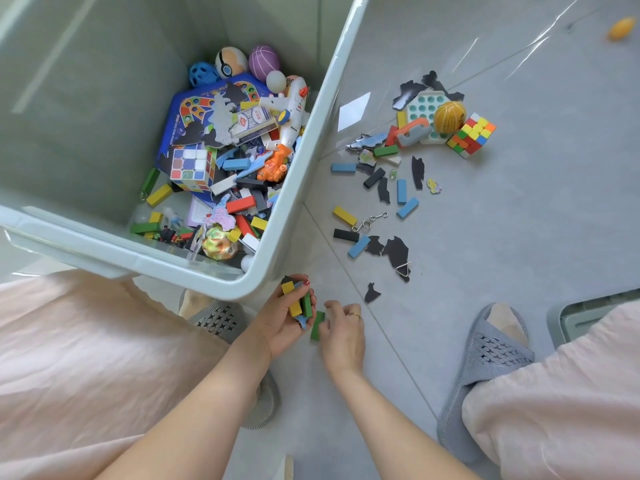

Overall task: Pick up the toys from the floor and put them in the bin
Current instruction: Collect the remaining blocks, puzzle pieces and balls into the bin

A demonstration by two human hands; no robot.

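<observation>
A pale green bin (294, 202) fills the upper left and holds many toys, among them a puzzle cube, balls, a game board and wooden blocks. My left hand (280, 323) sits just below the bin's near corner and grips a bunch of blocks (298, 299), yellow, green, black and blue. My right hand (341, 332) is beside it and pinches a green block (317, 325) against the floor. More toys lie scattered on the grey floor to the right: coloured blocks (407, 207), black puzzle pieces (396, 249), a puzzle cube (471, 135), a yellow ball (449, 116).
My feet in grey slippers (485, 368) stand on both sides of the hands, with pink trouser legs at the lower left and right. A metal wire puzzle (369, 221) and a triangle clip (404, 270) lie among the blocks. An orange toy (621, 28) is far right.
</observation>
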